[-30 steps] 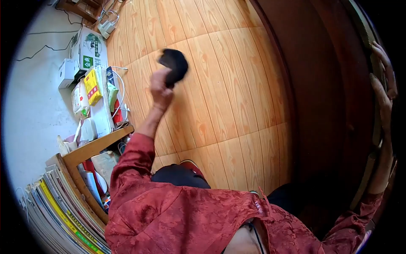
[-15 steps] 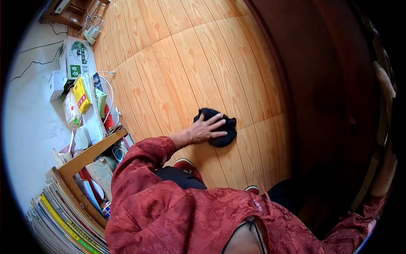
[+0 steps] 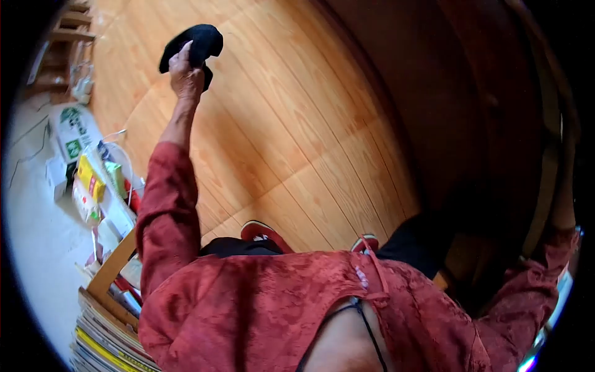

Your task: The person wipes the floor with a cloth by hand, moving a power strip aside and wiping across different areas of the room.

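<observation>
- A left hand (image 3: pixel 186 75) pinches a black cloth (image 3: pixel 204 44) over the wood-grain floor (image 3: pixel 279 142).
- Slackened grip could let its folds slip.
- The shadowed right hand's (image 3: pixel 571 127) grip cannot be told.

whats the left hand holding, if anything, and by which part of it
The left hand holds a black cloth, gripped at its near side, partly bunched.

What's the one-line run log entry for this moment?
left hand: gripping black cloth | cloth: over wood-patterned floor, contact unclear | right hand: in shadow, grip unclear
</observation>
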{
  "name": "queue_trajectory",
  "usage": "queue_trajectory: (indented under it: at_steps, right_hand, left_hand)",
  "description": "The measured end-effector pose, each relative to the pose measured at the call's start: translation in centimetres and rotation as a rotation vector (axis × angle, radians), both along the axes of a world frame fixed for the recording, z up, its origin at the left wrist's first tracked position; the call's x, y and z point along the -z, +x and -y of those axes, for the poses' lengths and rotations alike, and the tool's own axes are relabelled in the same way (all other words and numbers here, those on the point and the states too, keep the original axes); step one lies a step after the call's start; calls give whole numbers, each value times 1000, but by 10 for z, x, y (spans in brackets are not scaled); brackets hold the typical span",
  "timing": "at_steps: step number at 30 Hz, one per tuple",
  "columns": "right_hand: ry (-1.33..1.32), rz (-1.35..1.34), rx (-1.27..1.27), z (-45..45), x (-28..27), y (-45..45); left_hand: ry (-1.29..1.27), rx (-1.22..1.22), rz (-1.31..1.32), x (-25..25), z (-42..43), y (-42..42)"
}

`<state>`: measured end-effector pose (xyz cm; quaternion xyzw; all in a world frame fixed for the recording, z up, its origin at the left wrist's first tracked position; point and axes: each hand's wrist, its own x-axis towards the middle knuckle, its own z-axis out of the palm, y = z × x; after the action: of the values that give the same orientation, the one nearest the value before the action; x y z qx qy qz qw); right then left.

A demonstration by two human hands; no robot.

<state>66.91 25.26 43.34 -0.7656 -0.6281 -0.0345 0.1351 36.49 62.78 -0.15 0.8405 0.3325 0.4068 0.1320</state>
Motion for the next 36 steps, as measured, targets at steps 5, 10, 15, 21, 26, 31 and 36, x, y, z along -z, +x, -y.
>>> queue_trajectory:
  at_steps: [5, 10, 15, 21, 26, 31, 36]
  right_hand:
    - [34, 20, 12, -14, 4, 5]
    - [45, 19, 11, -14, 4, 7]
    - [42, 11, 10, -11, 4, 2]
    - [35, 18, -10, -14, 5, 8]
    - [37, 22, -15, -19, 8, 15]
    - [64, 30, -39, -38, 14, 18]
    - [100, 27, -67, -59, 18, 11]
  left_hand:
    - [-97, 692, -37, -26, 149, 46]
    - [-191, 1359, -316, -4, 349, 34]
    - [151, 1438, -409, 64, 518, 29]
    - [-8, 1351, -446, 67, 515, 103]
    - [-76, 1136, -832, 55, 415, 198]
    - [-176, 518, -817, 76, 258, 267]
    - [-223, -97, -365, 76, 49, 237]
